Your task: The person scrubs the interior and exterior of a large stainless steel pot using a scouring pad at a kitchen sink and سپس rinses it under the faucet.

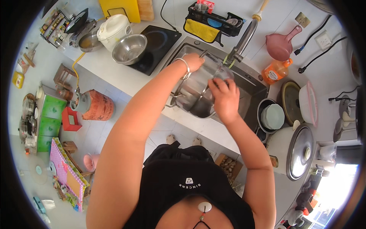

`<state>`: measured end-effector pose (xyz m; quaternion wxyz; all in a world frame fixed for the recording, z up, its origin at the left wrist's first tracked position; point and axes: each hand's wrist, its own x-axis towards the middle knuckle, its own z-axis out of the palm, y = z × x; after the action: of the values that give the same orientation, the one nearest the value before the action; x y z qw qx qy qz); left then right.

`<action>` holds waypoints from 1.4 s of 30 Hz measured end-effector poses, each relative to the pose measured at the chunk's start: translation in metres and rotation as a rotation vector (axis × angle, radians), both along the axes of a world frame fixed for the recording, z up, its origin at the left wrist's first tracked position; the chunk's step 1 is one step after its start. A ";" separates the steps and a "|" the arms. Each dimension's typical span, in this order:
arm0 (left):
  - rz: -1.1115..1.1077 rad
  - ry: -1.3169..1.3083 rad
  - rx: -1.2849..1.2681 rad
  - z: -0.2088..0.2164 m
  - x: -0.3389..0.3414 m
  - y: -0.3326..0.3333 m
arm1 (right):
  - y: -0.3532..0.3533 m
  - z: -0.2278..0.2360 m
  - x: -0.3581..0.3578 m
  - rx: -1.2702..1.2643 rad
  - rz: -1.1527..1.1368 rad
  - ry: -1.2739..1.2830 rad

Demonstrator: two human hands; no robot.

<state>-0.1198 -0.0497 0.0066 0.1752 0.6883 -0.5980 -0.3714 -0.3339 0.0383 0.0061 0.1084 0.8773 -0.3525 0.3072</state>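
A shiny stainless steel pot (190,95) is tilted over the sink (249,86), with wire-like metal handles at its far side and its near left side. My left hand (193,63), with a bracelet at the wrist, is closed on the far handle. My right hand (225,95) lies on the right part of the pot with its fingers bent. Something clear and shiny shows just beyond those fingers; I cannot make out what it is. Over the sink stands the faucet (242,42), a little beyond my right hand.
Left of the sink are a black cooktop (154,44), a steel bowl (129,49) and a white cooker (114,30). To the right stand an orange bottle (276,71), stacked bowls (272,116) and a large lidded pot (291,150). A gas cylinder (97,105) stands on the floor.
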 end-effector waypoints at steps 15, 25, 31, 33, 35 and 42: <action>0.204 0.520 0.012 -0.019 -0.004 0.093 | 0.032 -0.004 0.009 -0.138 0.231 0.278; 0.220 0.361 -0.071 -0.014 -0.003 0.080 | 0.018 -0.004 0.006 -0.158 0.218 0.183; 0.232 0.371 -0.163 -0.030 0.000 0.078 | 0.023 -0.009 0.017 -0.151 0.358 0.257; 0.219 0.352 -0.063 -0.021 -0.001 0.072 | 0.005 0.004 0.013 -0.131 0.173 0.199; 0.236 0.358 0.051 -0.009 -0.005 0.074 | 0.000 0.007 0.015 -0.127 0.082 0.180; 0.207 0.288 -0.031 -0.018 -0.004 0.079 | -0.004 -0.002 -0.001 -0.063 0.058 0.038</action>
<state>-0.1240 0.0297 -0.0112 0.3068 0.6832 -0.4981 -0.4369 -0.3347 0.0342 0.0046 0.1337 0.8889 -0.3152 0.3044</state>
